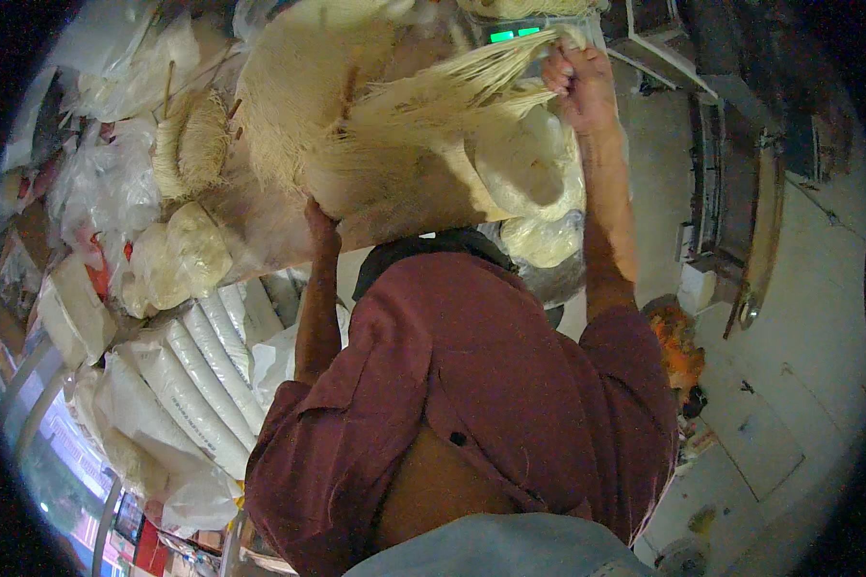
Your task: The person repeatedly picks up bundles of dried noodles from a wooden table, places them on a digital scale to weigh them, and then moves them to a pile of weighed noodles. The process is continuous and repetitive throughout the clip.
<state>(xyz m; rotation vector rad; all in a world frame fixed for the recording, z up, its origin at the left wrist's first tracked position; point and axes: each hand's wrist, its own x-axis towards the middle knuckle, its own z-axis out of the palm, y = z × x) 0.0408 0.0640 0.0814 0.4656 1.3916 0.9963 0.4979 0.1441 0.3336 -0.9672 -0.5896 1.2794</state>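
Note:
My right hand [581, 83] is closed around the end of a bundle of thin pale noodle strands [469, 79]. The strands stretch leftward from it to a large loose heap of noodles [296, 79] on the table [252, 231]. My left hand [322, 225] is low, by the table's near edge and the lower fringe of the noodles. Shadow hides its fingers, so its grip cannot be made out. A scale with a lit green display [512, 34] stands just beyond my right hand, bearing more noodles [527, 7].
Clear plastic bags [105, 180] and noodle bundles [191, 148] crowd the table's left side. Bagged pale goods [180, 256] lie nearer me. White sacks [187, 375] are stacked at lower left. An open plastic bag [527, 162] lies below my right hand. Tiled floor [750, 404] extends rightward.

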